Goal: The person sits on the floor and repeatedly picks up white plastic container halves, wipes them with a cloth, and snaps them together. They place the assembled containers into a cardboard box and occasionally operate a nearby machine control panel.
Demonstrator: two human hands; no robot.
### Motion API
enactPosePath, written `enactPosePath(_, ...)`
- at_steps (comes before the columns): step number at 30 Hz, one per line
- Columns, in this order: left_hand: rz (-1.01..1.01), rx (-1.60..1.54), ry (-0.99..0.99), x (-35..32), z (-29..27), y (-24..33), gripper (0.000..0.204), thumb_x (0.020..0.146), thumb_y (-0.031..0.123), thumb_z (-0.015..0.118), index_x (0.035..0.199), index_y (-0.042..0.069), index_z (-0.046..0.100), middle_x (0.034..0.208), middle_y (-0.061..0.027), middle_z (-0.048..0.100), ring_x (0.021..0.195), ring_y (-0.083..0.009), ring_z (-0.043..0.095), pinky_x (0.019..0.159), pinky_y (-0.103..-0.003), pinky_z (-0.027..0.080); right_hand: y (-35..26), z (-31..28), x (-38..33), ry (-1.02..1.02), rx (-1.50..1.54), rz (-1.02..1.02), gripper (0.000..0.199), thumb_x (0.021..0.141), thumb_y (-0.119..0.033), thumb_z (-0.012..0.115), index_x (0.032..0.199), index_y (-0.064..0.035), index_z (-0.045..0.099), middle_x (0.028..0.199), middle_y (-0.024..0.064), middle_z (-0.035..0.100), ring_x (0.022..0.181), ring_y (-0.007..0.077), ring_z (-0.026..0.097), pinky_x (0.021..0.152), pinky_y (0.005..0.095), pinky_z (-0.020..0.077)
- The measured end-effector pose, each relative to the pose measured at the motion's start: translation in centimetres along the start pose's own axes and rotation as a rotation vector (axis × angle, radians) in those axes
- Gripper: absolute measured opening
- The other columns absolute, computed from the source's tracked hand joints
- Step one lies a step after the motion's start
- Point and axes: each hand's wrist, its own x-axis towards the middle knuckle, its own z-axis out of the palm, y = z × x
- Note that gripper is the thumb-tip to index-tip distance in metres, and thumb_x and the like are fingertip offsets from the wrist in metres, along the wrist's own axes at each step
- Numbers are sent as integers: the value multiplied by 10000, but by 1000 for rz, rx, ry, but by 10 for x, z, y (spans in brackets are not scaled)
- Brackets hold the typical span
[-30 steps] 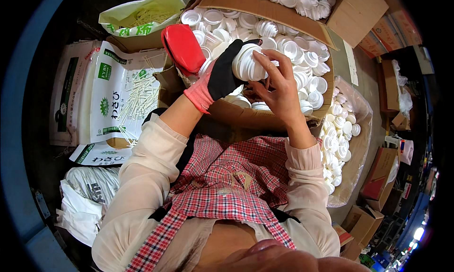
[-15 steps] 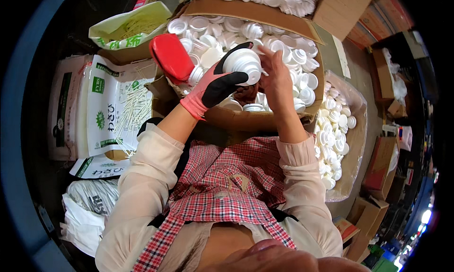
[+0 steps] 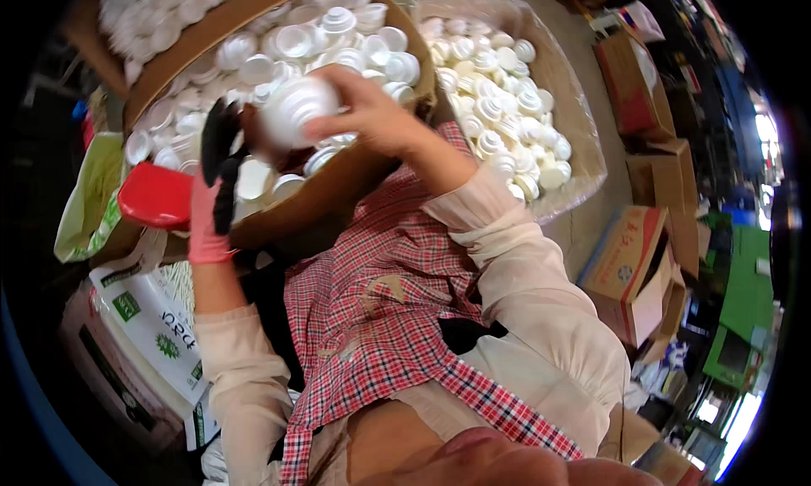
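My bare right hand [image 3: 372, 119] grips a white stepped plastic cap [image 3: 297, 114], thumb and fingers around its right side, over the large cardboard box [image 3: 334, 169]. The cap is smeared by motion. Just left of it is my left hand [image 3: 218, 161], in a pink glove with black fingers. That hand is apart from the cap, its fingers stretched and parted, with nothing seen in them. Many loose white caps [image 3: 296, 43] fill the box beneath both hands. A red pouch-like object [image 3: 156, 196] lies at the box's near left edge, beside my left wrist.
To the right stands a plastic-lined box [image 3: 583, 161] of cream-white caps. A white and green bag [image 3: 78, 207] sits at far left, with a printed white sack [image 3: 148, 317] nearer me. Cardboard boxes [image 3: 629, 266] line the right side; more white pieces [image 3: 169, 13] are heaped behind.
The cap has passed from my gloved left hand to my right hand. My left hand has let go and opened. The view has turned to the right.
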Motion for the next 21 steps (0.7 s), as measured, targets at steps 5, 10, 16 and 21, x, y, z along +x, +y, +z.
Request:
enactPosePath(5, -217, 774, -216, 5, -7, 29, 581, 734, 152, 702, 1240, -14, 469, 1173, -175, 566, 1087, -294, 542, 920, -352, 418, 71, -221, -141, 787, -176, 336, 529, 715, -147, 766, 1161, 21, 535, 1054, 116, 612, 909, 191, 603, 758, 311, 497)
enactPosePath(10, -253, 1155, -337, -11, -42, -37, 672, 688, 193, 738, 1260, 5, 441, 1172, -212, 550, 1108, -335, 517, 919, -391, 421, 195, -334, -262, 1022, -822, 960, 730, 604, -292, 841, 1135, 113, 544, 1049, 176, 630, 903, 242, 617, 691, 334, 510)
enactPosePath(16, -192, 1099, -325, 4, -8, -37, 692, 677, 248, 730, 1270, 59, 425, 1178, -208, 544, 1130, -340, 500, 923, -398, 423, 243, -393, -320, 965, -1181, 1116, 562, 702, -457, 737, 793, 90, 646, 776, 197, 654, 780, 253, 640, 657, 387, 503)
enactPosePath(21, -339, 530, -142, -4, -26, -30, 642, 689, 304, 735, 1220, 27, 502, 1127, -190, 568, 1032, -280, 550, 893, -334, 429, 184, -327, -211, 916, -1489, 508, 536, 747, -389, 699, 1073, 28, 609, 1052, 229, 620, 972, 337, 607, 850, 414, 463)
